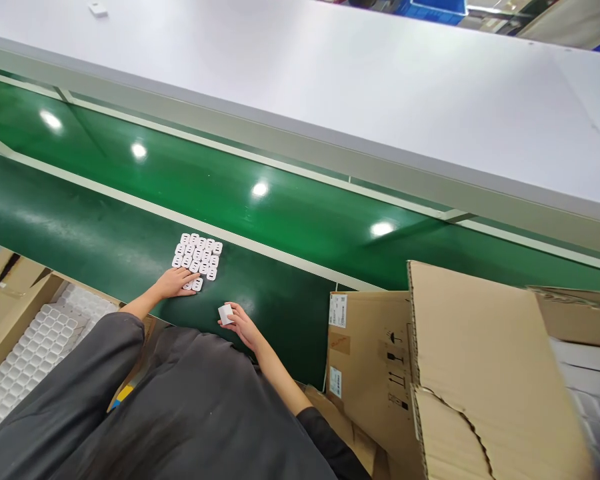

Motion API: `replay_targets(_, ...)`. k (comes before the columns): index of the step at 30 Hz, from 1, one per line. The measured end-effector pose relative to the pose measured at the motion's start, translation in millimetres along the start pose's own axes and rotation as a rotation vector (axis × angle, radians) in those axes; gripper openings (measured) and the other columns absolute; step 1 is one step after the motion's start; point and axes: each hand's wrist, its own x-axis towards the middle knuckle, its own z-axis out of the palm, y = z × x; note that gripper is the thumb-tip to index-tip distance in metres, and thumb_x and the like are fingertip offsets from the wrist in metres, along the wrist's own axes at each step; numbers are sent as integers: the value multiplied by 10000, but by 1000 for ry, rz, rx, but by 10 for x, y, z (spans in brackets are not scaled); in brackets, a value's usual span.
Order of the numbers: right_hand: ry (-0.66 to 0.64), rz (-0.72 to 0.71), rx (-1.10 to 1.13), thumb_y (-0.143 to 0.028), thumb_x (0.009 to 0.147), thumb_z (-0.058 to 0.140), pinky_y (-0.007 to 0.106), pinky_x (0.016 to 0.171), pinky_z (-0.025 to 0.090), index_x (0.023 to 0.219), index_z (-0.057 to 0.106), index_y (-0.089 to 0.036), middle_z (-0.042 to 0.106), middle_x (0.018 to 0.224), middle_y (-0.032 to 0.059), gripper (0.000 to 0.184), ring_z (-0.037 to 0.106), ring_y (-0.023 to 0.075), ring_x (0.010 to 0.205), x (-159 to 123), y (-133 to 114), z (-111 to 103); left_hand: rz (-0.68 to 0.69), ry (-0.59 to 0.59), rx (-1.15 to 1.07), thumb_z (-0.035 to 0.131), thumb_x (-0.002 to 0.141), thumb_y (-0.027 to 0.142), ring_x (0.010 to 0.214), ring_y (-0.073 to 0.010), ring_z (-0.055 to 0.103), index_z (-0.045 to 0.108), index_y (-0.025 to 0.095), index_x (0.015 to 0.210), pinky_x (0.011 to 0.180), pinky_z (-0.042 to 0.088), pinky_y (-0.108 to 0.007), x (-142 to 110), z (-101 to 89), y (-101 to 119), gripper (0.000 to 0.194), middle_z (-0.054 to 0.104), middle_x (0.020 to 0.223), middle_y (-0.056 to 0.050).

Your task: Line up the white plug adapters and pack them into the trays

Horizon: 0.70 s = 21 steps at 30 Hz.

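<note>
Several small white square pieces with dark slots (197, 254) sit in close rows on the dark green belt, slotted faces up. At the near edge of this group, my left hand (173, 283) lies with its fingers stretched out over the pieces. It partly covers one piece and touches the nearest row, where another white piece (197, 285) shows beside the fingertips. Farther right, my right hand (243, 325) is closed on a white plastic block (225, 314), held between thumb and fingers just above the belt. The block's slotted face, if it has one, is hidden.
A dark green belt (105, 220) runs across in front of me, below a long white shelf (300, 73) bearing a white piece (99, 9). Cardboard boxes (370, 353) stand close on the right. White trays with many pockets (35, 347) fill a carton at left.
</note>
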Motion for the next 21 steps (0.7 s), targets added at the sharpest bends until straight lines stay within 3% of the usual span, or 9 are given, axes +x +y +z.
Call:
replay_targets(6,188,-185,-289,-297,609,776,413,919,485,989,584,-242,613,1086,52,429,562,261,1063,323,-100,180,-119,173,46,561,925,546,1285,-298,500,528,187,1382,1130,330,-455,-237,13,258,581,599,1320,-143)
replay_targets(9,243,-264,-390,-277,656,736,427,956,459,1069,567,-238,578,1154,57,448,545,234,1003,494,-129,330,-248,277,88,555,935,520,1324,-326,465,497,142,1388,1128,331,-495,-338,137,418,593,570,1346,-178)
replay_targets(13,192,-330,-458,-261,736,700,427,980,455,1184,548,-229,529,1311,62,475,568,203,989,610,-102,478,-302,318,127,567,926,518,1334,-301,465,500,151,1384,1143,349,-459,-351,304,610,591,574,1363,-152)
replay_targets(16,186,-360,-503,-344,841,684,438,959,483,1299,516,-210,486,1410,100,505,586,210,1035,474,-106,457,-242,357,147,570,921,483,1311,-276,493,492,213,1407,1137,373,-429,-260,296,754,561,593,1358,-107)
replay_targets(19,246,-359,-555,-461,888,621,409,845,548,1347,502,-234,572,1310,105,526,630,188,935,151,-145,299,-158,481,172,491,948,418,1214,-290,560,342,341,1511,1061,418,-486,-133,239,852,587,624,1298,-68)
replay_targets(20,269,-354,-570,-463,837,631,411,808,565,1336,510,-303,604,1273,57,538,646,168,862,17,-154,218,-132,545,177,464,949,432,1184,-316,569,277,365,1537,1035,416,-532,-88,249,852,620,624,1283,-71)
replay_targets(21,299,-342,-584,-456,765,614,409,759,581,1272,519,-470,636,1204,-55,516,657,146,781,-129,-157,123,-103,601,175,458,945,440,1159,-337,576,248,364,1549,1018,412,-561,-38,285,836,644,624,1268,-82)
